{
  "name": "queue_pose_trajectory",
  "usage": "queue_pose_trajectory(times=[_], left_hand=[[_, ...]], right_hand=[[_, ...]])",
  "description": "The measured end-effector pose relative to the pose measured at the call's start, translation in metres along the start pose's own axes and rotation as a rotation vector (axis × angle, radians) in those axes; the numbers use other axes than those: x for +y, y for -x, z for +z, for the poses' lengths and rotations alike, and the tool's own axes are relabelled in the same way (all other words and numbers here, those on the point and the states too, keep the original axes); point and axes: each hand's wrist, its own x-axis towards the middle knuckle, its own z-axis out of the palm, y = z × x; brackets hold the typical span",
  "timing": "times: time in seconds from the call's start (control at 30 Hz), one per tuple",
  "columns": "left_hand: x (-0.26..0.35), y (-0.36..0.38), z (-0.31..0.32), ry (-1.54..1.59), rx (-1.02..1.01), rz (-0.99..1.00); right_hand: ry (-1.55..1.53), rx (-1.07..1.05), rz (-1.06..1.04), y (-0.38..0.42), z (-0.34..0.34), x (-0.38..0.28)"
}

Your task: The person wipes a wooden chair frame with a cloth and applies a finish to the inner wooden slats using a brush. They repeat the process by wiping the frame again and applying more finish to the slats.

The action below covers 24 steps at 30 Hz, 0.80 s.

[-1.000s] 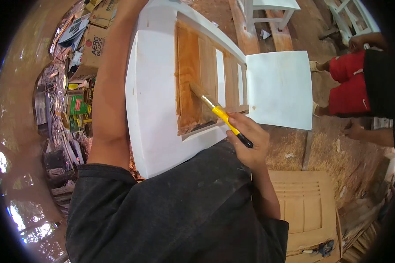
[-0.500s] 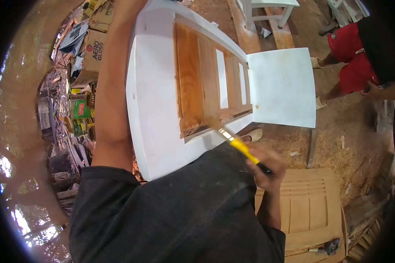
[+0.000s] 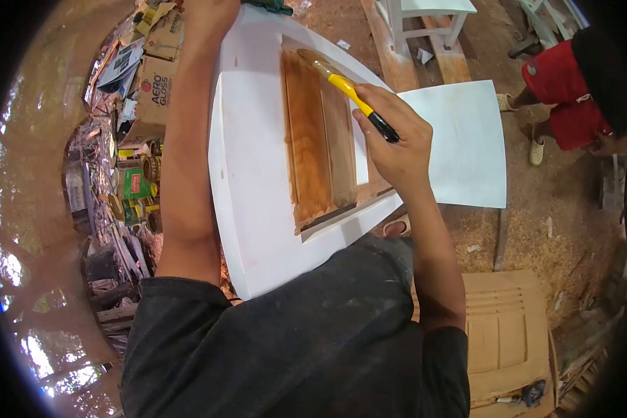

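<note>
My right hand (image 3: 397, 136) is closed around a paintbrush (image 3: 362, 104) with a yellow and black handle. Its bristles are at the far end of a recessed brown wood panel (image 3: 305, 139), framed by a white-painted wooden piece (image 3: 254, 188) in front of me. The panel's left strip looks darker and shinier than the strip beside it. At the top edge of the view, my left hand (image 3: 212, 17) is by the far left corner of the white piece. Its fingers are cut off or hidden. A dark green item (image 3: 270, 7) lies near it.
A white board (image 3: 467, 146) adjoins the piece on the right. Beyond stands a white chair (image 3: 432, 10). Another person in red shorts (image 3: 561, 76) stands at right. A carved wooden door panel (image 3: 505, 334) lies lower right. Cartons (image 3: 153, 90) and paint cans (image 3: 134, 182) crowd the left.
My right hand has swung up and away from me with the paintbrush, from the panel's near end to its far end. The view has shifted slightly, and the other person's foot has moved.
</note>
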Motion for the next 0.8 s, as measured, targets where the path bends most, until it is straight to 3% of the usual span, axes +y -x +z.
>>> queue_pose_trajectory(times=[0.13,0.27,0.4,0.57,0.67,0.8], left_hand=[[-0.004,-0.001,0.002,-0.02,0.02,-0.013],[-0.009,-0.003,0.003,0.201,0.008,0.137],[-0.017,-0.011,0.011,0.031,0.016,0.01],[0.001,-0.005,-0.001,-0.018,-0.073,-0.068],[0.009,0.009,-0.01,0.132,-0.043,0.129],[0.01,0.007,-0.006,0.086,-0.024,0.108]], right_hand=[[-0.005,-0.047,0.023,0.002,0.003,-0.01],[0.019,-0.099,0.033,0.016,-0.006,-0.023],[0.017,-0.175,0.142,0.034,-0.02,-0.046],[0.081,-0.227,0.047,0.05,-0.031,-0.072],[0.093,-0.217,-0.018,0.06,-0.033,-0.081],[0.133,-0.259,-0.044,0.068,-0.04,-0.095]])
